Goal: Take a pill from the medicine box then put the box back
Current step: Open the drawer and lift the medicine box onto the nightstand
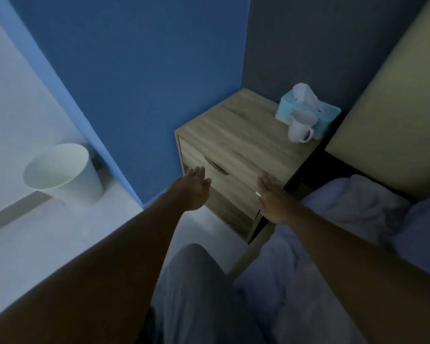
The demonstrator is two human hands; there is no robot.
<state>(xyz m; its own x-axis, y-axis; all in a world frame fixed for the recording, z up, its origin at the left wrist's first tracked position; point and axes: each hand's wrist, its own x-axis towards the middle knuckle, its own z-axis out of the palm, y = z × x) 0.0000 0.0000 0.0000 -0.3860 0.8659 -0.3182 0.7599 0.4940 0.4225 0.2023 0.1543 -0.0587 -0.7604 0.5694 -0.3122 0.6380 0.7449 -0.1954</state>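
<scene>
The nightstand looks like matt, grained wood. The mug is smooth and glossy white, the waste bin smooth plastic, the bedsheet soft, wrinkled cloth.

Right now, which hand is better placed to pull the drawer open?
Probably the left hand: its fingers lie just beside the drawer handle notch. The right hand hovers flat near the nightstand's far edge.
</scene>
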